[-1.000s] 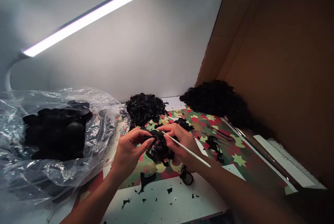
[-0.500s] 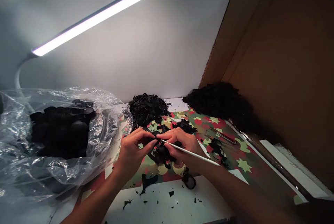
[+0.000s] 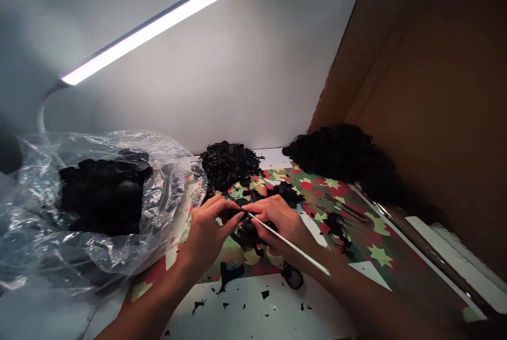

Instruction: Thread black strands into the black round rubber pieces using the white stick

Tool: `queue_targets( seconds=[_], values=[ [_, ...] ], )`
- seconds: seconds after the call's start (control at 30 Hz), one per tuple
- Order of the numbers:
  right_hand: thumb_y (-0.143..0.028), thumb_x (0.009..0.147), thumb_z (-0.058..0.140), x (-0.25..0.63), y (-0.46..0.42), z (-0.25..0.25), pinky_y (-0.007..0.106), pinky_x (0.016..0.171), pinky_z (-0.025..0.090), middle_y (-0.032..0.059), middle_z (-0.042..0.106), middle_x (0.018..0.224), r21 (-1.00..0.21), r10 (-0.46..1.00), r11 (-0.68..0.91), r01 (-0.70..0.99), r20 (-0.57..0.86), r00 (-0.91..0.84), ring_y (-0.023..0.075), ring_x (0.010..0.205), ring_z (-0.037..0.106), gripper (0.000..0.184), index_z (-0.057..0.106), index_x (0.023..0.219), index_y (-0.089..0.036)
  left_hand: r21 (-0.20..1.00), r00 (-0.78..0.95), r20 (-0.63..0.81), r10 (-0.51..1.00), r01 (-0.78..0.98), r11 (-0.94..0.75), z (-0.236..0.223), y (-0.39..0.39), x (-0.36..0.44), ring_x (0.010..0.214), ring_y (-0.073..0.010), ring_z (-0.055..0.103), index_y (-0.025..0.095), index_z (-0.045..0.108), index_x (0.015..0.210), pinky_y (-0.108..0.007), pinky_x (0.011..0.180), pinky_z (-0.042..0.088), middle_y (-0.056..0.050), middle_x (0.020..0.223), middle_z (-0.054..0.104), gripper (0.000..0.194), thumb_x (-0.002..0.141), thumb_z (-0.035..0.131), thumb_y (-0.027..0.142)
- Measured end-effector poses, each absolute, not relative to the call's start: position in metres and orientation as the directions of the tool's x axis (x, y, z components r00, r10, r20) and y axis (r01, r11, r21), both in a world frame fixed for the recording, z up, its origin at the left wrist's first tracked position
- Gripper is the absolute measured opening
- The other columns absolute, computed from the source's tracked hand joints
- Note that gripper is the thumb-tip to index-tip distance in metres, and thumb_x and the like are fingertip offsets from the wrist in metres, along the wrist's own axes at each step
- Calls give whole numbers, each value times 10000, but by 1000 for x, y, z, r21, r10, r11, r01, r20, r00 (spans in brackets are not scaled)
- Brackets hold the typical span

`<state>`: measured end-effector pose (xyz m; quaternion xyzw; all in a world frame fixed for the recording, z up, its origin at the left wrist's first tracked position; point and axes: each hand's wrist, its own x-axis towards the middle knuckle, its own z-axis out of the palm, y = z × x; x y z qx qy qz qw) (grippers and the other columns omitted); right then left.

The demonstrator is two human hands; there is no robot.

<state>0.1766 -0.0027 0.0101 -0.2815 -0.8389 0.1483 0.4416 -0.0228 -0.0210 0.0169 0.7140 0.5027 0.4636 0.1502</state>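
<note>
My left hand [image 3: 209,226] is closed in a pinch, thumb against forefinger, on a small black piece [image 3: 242,210] whose shape is mostly hidden by the fingers. Meeting it fingertip to fingertip, my right hand [image 3: 283,218] grips a thin white-handled tool [image 3: 297,251]. The tool's front end reaches the black piece; its tip is too small to make out. Under both hands lies a loose heap of black scraps [image 3: 249,234] on a patterned sheet [image 3: 317,189]. A black ring-shaped piece [image 3: 293,277] and a curved black strip [image 3: 230,272] lie nearer me.
At left, a clear plastic bag [image 3: 170,197] holds many black round pieces [image 3: 106,195]. Two black piles, one of shreds [image 3: 232,163] and one larger [image 3: 344,152], sit at the back. Metal tweezers [image 3: 348,208] lie right. A lit lamp [image 3: 150,28] hangs above; cardboard [image 3: 428,92] walls the right.
My hands have come together, fingertips now meeting at the black piece. The white-handled tool's back end has swung lower. The whole view has shifted, so surroundings sit further right.
</note>
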Motion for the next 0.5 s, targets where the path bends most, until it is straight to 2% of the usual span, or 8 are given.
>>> queue_targets(
  seconds=[0.13,0.23,0.33,0.4,0.47,0.5],
  values=[
    [-202,1026,429,167,-6,-4,391,868,522,82,728,1067,-365,529,835,412,742,-413,222,964,657,260,592,1227,-214,709,19,464,885,591,-385,15,-22,-20,653,-126,588,188,722,795,-231,599,451,4,720,647,35,821,726,165],
    [-127,999,453,163,-8,-8,413,878,504,103,712,1115,-292,475,855,428,772,-422,235,985,642,295,565,1262,-201,726,-12,440,898,592,-348,16,-23,-16,660,-132,597,187,718,785,-233,597,462,2,713,657,38,808,740,166],
    [-130,991,471,164,-7,-5,412,887,496,99,719,1098,-270,455,858,436,794,-403,237,987,649,287,570,1251,-202,717,30,450,892,584,-381,26,-29,-9,638,-123,607,185,699,794,-220,576,479,8,716,668,67,792,746,137],
    [-166,997,471,170,-1,1,405,899,496,81,727,1093,-298,478,838,456,805,-352,233,992,661,236,597,1188,-224,645,82,528,845,609,-462,44,-38,-13,631,-118,616,191,682,828,-220,580,498,12,743,675,75,802,733,143],
    [-217,993,493,182,11,7,400,916,495,58,736,1102,-387,567,764,516,785,-251,232,998,673,149,626,1055,-247,465,82,674,735,725,-508,67,-48,-34,690,-137,629,212,681,905,-257,663,525,3,818,688,66,843,700,202],
    [-247,981,522,190,19,11,395,911,498,48,745,1093,-443,614,708,550,771,-168,232,980,681,104,625,969,-250,358,54,742,668,810,-464,79,-50,-52,747,-156,635,231,689,962,-288,726,530,-3,882,698,102,860,684,234]
  ],
)
